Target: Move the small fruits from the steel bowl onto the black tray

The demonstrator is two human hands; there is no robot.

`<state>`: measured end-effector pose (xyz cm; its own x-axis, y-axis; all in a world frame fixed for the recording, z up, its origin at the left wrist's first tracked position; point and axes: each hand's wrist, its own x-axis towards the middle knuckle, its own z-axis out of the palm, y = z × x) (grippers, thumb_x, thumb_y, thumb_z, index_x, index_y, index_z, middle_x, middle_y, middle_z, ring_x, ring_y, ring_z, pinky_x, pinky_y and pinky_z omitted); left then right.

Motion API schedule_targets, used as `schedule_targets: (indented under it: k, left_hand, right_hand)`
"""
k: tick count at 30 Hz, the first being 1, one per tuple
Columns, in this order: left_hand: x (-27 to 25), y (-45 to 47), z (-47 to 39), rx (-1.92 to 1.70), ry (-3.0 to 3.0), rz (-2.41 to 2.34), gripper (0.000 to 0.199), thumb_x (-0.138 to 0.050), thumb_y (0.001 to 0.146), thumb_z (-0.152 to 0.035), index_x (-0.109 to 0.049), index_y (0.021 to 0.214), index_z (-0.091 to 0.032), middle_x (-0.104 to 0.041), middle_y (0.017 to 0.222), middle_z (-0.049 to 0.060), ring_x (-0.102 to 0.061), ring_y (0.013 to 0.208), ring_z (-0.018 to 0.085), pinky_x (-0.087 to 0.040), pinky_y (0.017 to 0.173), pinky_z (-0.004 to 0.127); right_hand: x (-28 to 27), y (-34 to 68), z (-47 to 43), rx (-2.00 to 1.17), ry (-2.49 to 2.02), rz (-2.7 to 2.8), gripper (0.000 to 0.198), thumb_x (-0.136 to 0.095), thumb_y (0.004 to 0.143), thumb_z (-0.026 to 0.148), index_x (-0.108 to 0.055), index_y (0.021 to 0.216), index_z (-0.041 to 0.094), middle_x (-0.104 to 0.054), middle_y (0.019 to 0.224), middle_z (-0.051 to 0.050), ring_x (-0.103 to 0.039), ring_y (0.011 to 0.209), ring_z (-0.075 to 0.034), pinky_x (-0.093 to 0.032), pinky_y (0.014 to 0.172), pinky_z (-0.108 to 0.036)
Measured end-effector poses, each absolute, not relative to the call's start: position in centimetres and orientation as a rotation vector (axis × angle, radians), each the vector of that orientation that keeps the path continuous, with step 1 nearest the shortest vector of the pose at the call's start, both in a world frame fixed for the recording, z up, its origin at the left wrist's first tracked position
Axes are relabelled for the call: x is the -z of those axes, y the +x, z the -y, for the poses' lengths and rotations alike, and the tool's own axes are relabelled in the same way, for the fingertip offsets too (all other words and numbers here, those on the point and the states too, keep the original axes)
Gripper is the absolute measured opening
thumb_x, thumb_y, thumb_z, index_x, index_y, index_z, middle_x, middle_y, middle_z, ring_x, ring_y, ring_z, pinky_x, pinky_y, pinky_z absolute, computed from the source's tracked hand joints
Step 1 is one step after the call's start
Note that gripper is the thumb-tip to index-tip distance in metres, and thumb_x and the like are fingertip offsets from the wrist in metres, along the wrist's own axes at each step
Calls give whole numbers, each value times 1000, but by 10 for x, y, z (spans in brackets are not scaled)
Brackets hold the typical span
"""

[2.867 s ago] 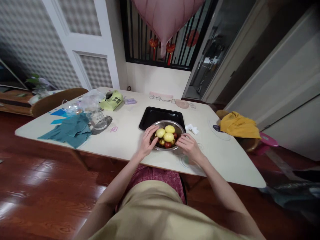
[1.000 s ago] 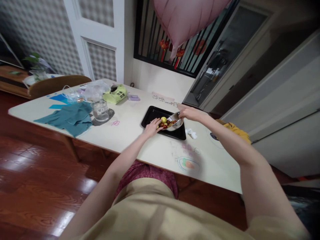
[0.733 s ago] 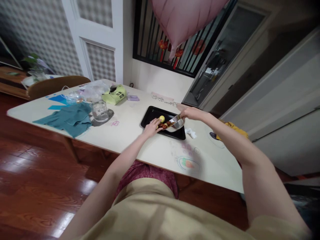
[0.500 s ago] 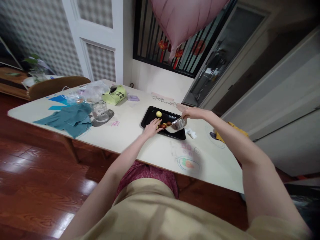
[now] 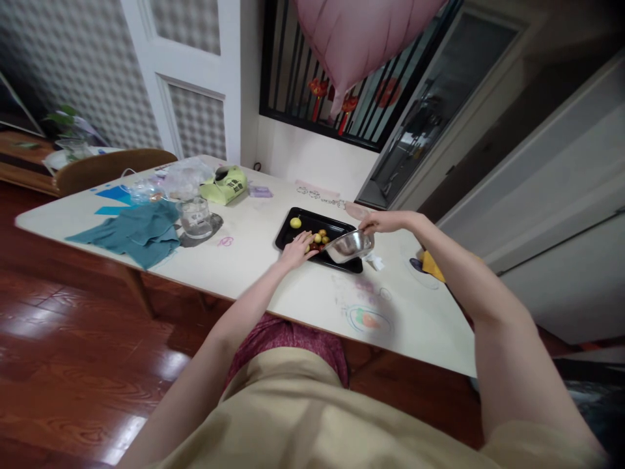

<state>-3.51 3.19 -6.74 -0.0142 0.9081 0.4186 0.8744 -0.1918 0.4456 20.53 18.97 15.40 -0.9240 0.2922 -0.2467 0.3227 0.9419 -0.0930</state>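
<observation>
A black rectangular tray [image 5: 336,225] lies on the table. My right hand [image 5: 375,222] grips the rim of a shiny metal bowl [image 5: 350,245], which is tipped over the tray with its mouth to the left. Several small round yellow and brown fruits [image 5: 321,236] lie in the tray by the bowl's mouth; their exact kind is unclear. A yellow round fruit, perhaps a lemon [image 5: 295,223], rests apart at the tray's left. My left hand [image 5: 295,252], fingers stretched out, reaches over the tray's near edge beside the fruits, partly covering some.
On the table's left are a teal cloth [image 5: 141,231], a glass jar [image 5: 195,218], a green tissue pack [image 5: 224,185] and plastic bags [image 5: 188,176]. Crumpled white tissue [image 5: 375,262] lies right of the tray. A pink balloon [image 5: 359,39] hangs above the far side.
The bowl has shifted slightly right, and more of the small fruits now show in the tray. The lone yellow fruit has rolled left. My left hand stays about in place.
</observation>
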Motion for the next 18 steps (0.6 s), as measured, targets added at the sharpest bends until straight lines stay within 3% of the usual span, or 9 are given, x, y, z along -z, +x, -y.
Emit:
schedule_targets:
  k: [5,12,15,18]
  left_hand:
    - [65,-34,-29,-1001,2155,-1972,57,-56,106,-48,-48,159,-27,-46,167,9,-38,159,29,-47,124,49]
    - [64,-35,-24,-1075,2130,-1918,55,-55,107,-45,-50,156,-22,-48,165,12,-38,159,29,-42,127,48]
    - [62,-35,-19,-1221,2091,-1853,51,-49,109,-43,-51,155,-20,-49,164,15,-40,158,28,-38,130,48]
    - [57,-34,-11,-1418,2033,-1797,47,-43,110,-42,-55,151,-19,-52,160,15,-45,155,26,-37,130,47]
  right_hand:
    - [-154,217,-179,609,507,-2716,45,-64,92,60,-77,95,16,-77,91,-7,-65,81,-20,-50,75,-32]
    - [-132,236,-141,940,871,-2930,66,-56,86,85,-59,77,19,-60,71,-2,-55,68,-18,-46,67,-32]
    - [-124,240,-115,1048,961,-2998,66,-53,87,86,-52,75,22,-53,66,1,-51,63,-17,-43,62,-30]
    - [-111,240,-78,997,946,-3134,59,-47,95,79,-52,75,23,-56,67,-1,-54,65,-18,-44,62,-30]
